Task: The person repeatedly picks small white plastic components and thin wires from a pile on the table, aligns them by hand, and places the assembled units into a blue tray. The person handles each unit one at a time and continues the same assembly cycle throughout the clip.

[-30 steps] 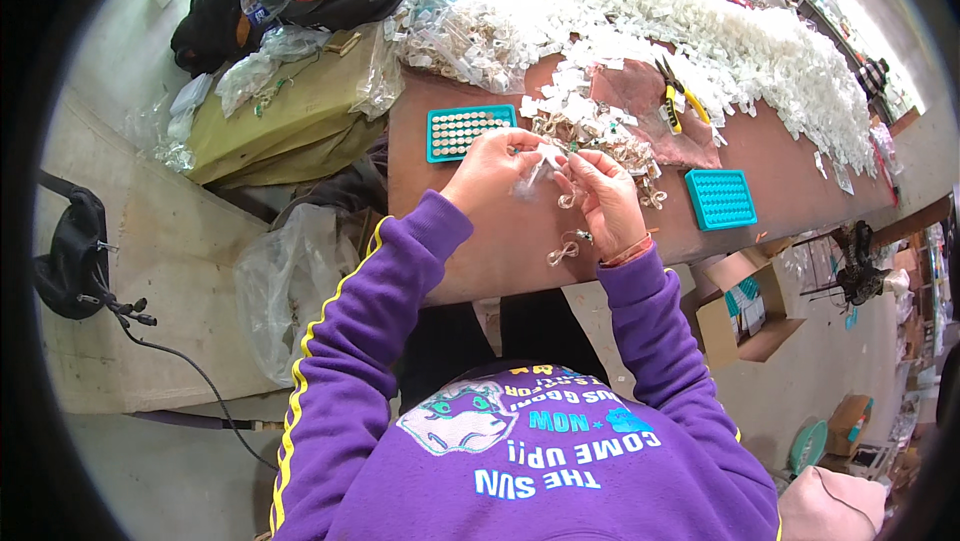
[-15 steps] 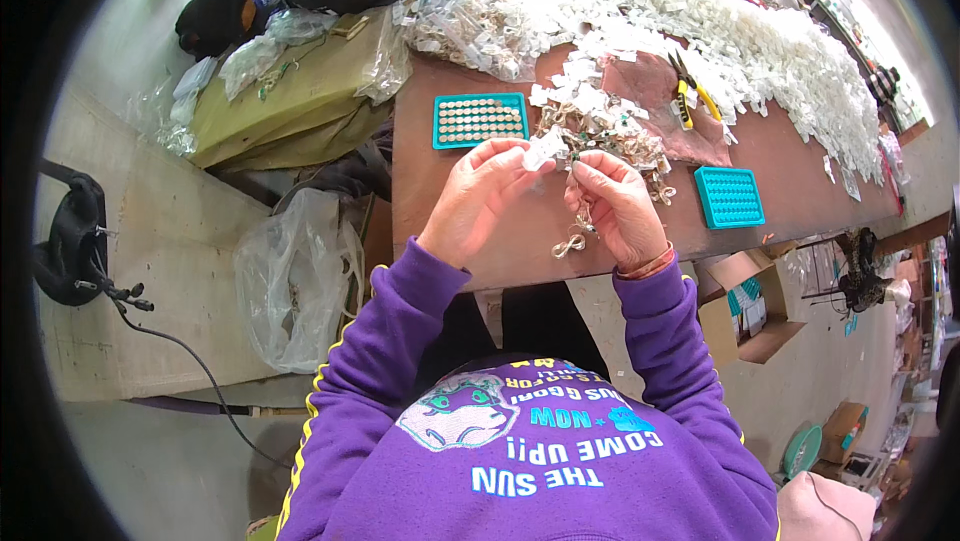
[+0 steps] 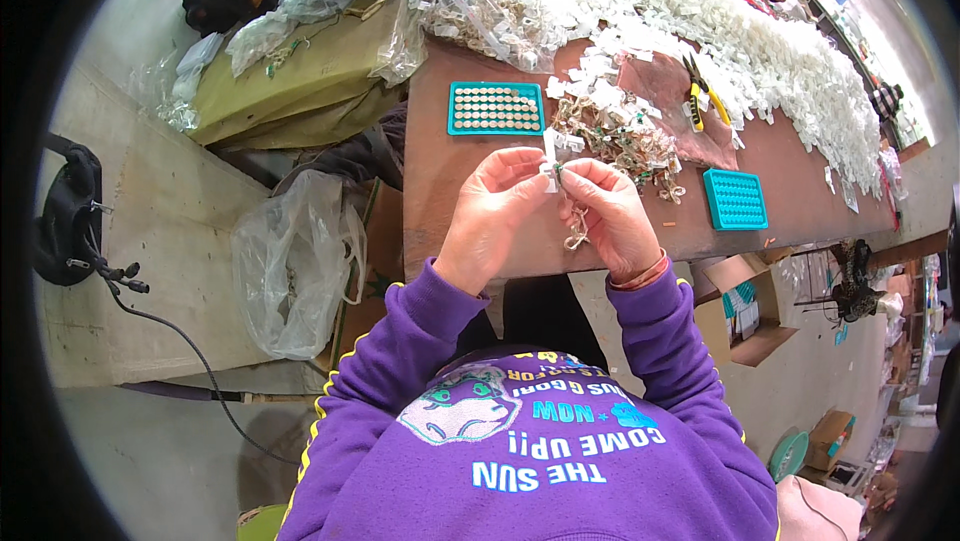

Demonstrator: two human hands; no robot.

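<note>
The person's left hand point(image 3: 490, 216) and right hand point(image 3: 612, 213) meet fingertip to fingertip above the near part of the table point(image 3: 430, 191). The left thumb and forefinger pinch a white tag point(image 3: 549, 147); half a second ago it showed broad and tilted, and now it stands up as a narrow strip. The right thumb and forefinger press on a beige cord point(image 3: 577, 231), whose loop dangles below them; how it joins the tag is too small to tell. Both hands have drawn nearer to the body, so the left fingers, earlier overlapping the disc-filled turquoise tray point(image 3: 500, 132), now sit just near of it. The pile of corded tags point(image 3: 625, 131) remains beyond the right hand.
</note>
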